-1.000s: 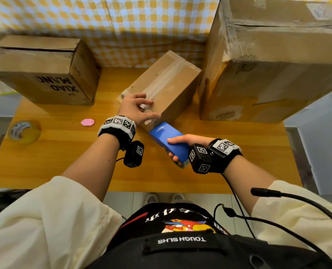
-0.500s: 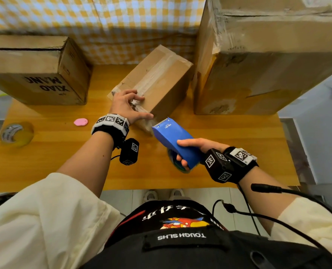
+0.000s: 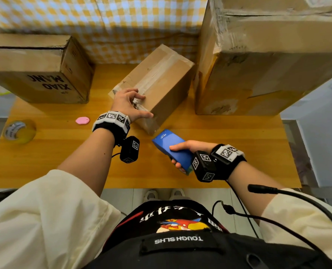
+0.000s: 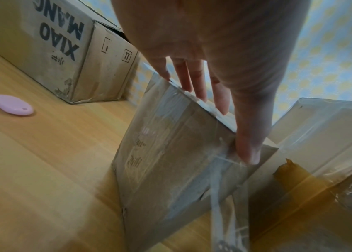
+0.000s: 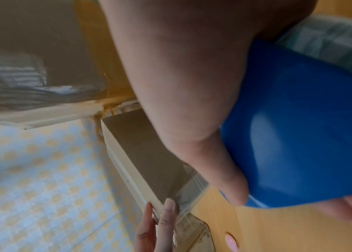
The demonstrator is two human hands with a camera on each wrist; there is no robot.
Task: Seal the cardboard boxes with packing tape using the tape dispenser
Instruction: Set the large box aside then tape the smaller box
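Two hands work: left hand [image 3: 128, 105] rests with loose fingers on the small box [image 3: 161, 82]; right hand [image 3: 182, 152] beside it grips the blue tape dispenser [image 3: 171, 144].

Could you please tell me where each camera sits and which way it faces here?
Head: worn on the head, facing forward and down at the wooden table; shows both forearms, left hand, right hand holding the blue tape dispenser.
Left wrist: looks along the left hand, whose fingers rest on the small cardboard box.
Right wrist: looks along the right hand over the dispenser.
Shared: all three show the small box; head and left wrist show the pink tag.
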